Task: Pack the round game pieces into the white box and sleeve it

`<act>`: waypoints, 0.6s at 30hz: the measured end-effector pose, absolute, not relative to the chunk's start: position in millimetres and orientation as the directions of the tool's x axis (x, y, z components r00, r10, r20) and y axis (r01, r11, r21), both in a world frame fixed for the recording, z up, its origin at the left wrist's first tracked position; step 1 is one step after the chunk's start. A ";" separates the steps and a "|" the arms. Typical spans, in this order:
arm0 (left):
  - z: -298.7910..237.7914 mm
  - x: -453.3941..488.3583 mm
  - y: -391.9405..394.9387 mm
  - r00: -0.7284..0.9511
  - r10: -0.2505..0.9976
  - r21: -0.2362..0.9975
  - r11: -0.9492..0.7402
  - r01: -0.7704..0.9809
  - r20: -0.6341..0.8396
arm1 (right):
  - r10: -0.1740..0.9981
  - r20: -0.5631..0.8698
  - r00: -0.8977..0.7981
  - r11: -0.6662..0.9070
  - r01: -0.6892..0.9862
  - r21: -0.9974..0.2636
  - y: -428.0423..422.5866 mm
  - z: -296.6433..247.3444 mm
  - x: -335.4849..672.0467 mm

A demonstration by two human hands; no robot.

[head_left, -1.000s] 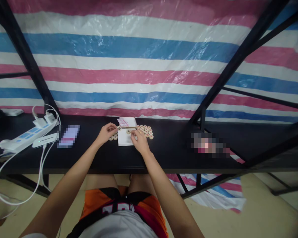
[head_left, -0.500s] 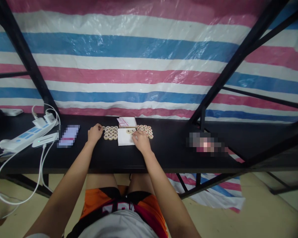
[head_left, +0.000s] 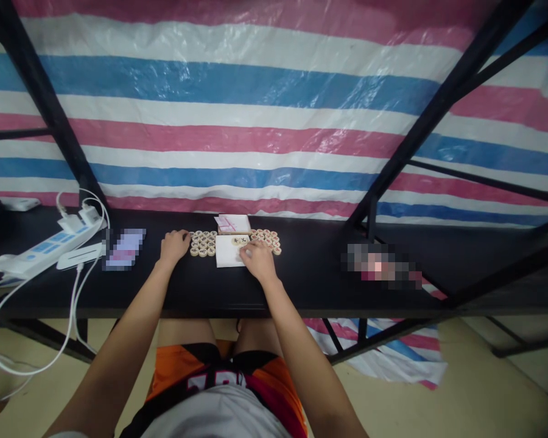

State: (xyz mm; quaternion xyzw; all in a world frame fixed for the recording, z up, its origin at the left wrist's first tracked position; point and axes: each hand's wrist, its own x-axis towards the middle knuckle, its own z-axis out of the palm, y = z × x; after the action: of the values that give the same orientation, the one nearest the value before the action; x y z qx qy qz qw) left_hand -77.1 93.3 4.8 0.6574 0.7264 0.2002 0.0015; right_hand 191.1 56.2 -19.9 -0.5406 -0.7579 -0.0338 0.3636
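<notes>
Head view. On the black table [head_left: 201, 286], the dark discs [head_left: 203, 243] lay flat in close rows to the left of the white panel [head_left: 226, 257]. The red discs [head_left: 268, 238] were grouped to the right of it, partly hidden by the right hand [head_left: 259, 258]. Two loose discs [head_left: 235, 241] rested side by side on the panel's far part. Judged from this layout, separation by marking appeared well advanced: both groups were formed, and the loose discs were the only visible ones outside them. Any discs beneath the hands could not be counted.

The left hand [head_left: 176, 245] was partly closed, fingers curled, with its fingertips at the outer edge of the dark group, level with the far row. Whether it gripped a disc could not be determined. The right hand was palm down, fingers loosely bent over the panel's right side, tips close to the loose discs. Contact with them, or a disc under the fingers, could not be confirmed.

A box [head_left: 240, 224] with pink paper [head_left: 223, 222] on it stood just behind the panel.
</notes>
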 end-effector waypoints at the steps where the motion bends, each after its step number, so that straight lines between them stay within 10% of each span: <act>1: 4.9 -76.6 93.3 -0.132 0.951 0.300 0.045 0.953 0.278 | 0.802 0.580 -0.142 0.406 0.842 -0.356 55.8 -19.6 190.4; 9: 10.4 -52.0 86.5 0.232 0.851 0.376 -0.431 0.820 0.471 | 0.874 0.484 -0.041 0.311 0.812 -0.493 58.4 -20.2 190.3; 18: 18.9 -19.3 62.1 0.525 0.693 0.323 -0.707 0.630 0.494 | 0.768 0.619 -0.167 0.583 0.583 -0.566 50.5 -9.5 183.4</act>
State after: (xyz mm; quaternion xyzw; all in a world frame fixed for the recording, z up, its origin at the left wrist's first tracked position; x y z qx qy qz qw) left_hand -19.3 62.1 18.9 0.8716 0.3794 0.3060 0.0521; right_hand 183.4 50.5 -9.5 -0.4458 -0.7575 0.0989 0.4666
